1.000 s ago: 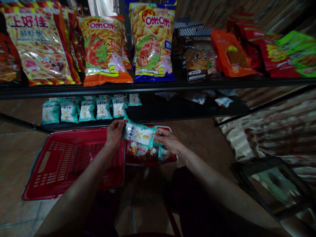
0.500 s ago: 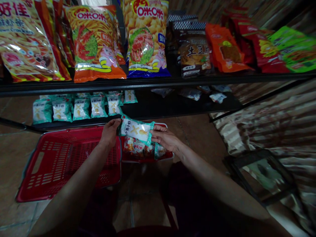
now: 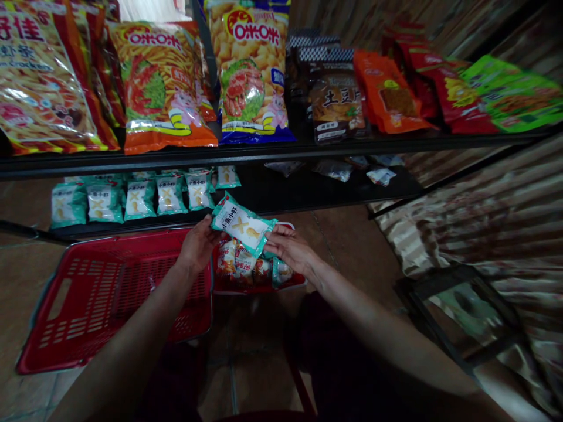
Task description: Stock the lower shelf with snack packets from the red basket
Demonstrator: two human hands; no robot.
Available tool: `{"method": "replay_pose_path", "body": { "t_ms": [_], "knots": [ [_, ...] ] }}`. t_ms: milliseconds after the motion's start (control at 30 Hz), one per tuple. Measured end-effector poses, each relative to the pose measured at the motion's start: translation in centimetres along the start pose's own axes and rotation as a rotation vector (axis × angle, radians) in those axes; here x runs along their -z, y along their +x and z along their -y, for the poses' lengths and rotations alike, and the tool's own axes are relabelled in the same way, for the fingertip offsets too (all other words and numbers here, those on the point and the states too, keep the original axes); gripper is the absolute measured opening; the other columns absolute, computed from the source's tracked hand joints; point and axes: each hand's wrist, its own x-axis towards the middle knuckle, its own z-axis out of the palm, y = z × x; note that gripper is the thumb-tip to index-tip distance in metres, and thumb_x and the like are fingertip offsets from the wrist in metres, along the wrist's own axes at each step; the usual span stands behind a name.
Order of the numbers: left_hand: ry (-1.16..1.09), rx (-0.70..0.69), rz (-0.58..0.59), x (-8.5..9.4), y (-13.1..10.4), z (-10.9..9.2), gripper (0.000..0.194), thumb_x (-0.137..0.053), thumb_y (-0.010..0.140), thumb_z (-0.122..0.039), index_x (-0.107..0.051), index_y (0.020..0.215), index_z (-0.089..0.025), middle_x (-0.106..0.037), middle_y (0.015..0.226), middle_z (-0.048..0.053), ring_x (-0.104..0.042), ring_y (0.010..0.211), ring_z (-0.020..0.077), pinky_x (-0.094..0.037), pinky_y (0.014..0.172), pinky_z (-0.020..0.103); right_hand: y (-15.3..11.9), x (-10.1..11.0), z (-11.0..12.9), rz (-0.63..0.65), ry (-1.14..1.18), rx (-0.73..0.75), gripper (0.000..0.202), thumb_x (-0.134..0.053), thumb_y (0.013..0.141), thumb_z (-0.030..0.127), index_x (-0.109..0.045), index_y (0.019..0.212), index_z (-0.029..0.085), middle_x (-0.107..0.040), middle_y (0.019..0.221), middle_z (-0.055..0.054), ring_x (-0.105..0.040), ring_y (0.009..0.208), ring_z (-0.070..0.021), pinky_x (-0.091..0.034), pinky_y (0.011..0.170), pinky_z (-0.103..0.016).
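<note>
1 teal-white snack pkt [image 3: 243, 225] btwn L hand [image 3: 200, 244] & R hand [image 3: 292, 251].

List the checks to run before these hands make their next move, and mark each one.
1. Teal-and-white packet in the right hand's fingers: ok.
2. Left hand's grip on it: cannot tell, fingers partly hidden.
3. Printed front facing the camera: ok.
4. Packet parallel to the lower shelf's front edge: not ok, slanted.
5. Matching packets lined up on that shelf: ok.
6. Packet's seals undamaged: cannot tell.
</note>
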Motion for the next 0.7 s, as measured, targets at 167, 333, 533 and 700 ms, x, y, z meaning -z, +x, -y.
{"method": "replay_pose_path", "body": {
  "t_ms": [167,333,533,700],
  "knots": [
    [-0.132,0.051,0.051,-0.1,-0.3,1.0,0.015,-0.074,0.072,-0.027,-0.064,0.079,-0.019,-0.068,0.083,0.003,-0.063,0.080,0.0133,-0.052,0.080,0.028,-0.2,-0.6,-0.6,-0.059,0.005,0.097,0.038,-0.089,0.046,0.031,-0.054,0.058,0.019,-0.058,0.065,0.005,-0.056,0.064,-0.0088,-0.052,0.073,-0.028],
    [-0.085,0.131,0.174,-0.7,-1.2,3.4,0.021,-0.077,0.067,-0.019,-0.065,0.085,-0.018,-0.069,0.093,0.002,-0.064,0.086,0.0127,-0.050,0.081,0.025,-0.1,-1.3,-2.0,-0.085,0.066,0.118,0.042,-0.089,0.043,0.036,-0.053,0.058,0.019,-0.061,0.071,0.003,-0.060,0.075,-0.0122,-0.053,0.080,-0.030],
    [-0.016,0.188,0.198,-1.1,-2.1,5.0,0.034,-0.082,0.058,-0.015,-0.064,0.087,-0.018,-0.070,0.092,0.003,-0.064,0.086,0.0135,-0.049,0.082,0.026,0.2,-1.3,-2.9,-0.099,0.111,0.163,0.038,-0.087,0.049,0.034,-0.053,0.060,0.020,-0.063,0.073,0.002,-0.061,0.080,-0.0129,-0.052,0.085,-0.031],
    [0.066,0.151,0.186,-0.5,-1.8,5.2,0.037,-0.084,0.057,-0.019,-0.065,0.089,-0.017,-0.069,0.087,0.001,-0.063,0.078,0.0120,-0.048,0.074,0.025,0.1,-1.3,-2.9,-0.130,0.095,0.162,0.034,-0.085,0.050,0.030,-0.055,0.059,0.019,-0.061,0.069,0.004,-0.059,0.073,-0.0107,-0.051,0.083,-0.030]
  ]
}}
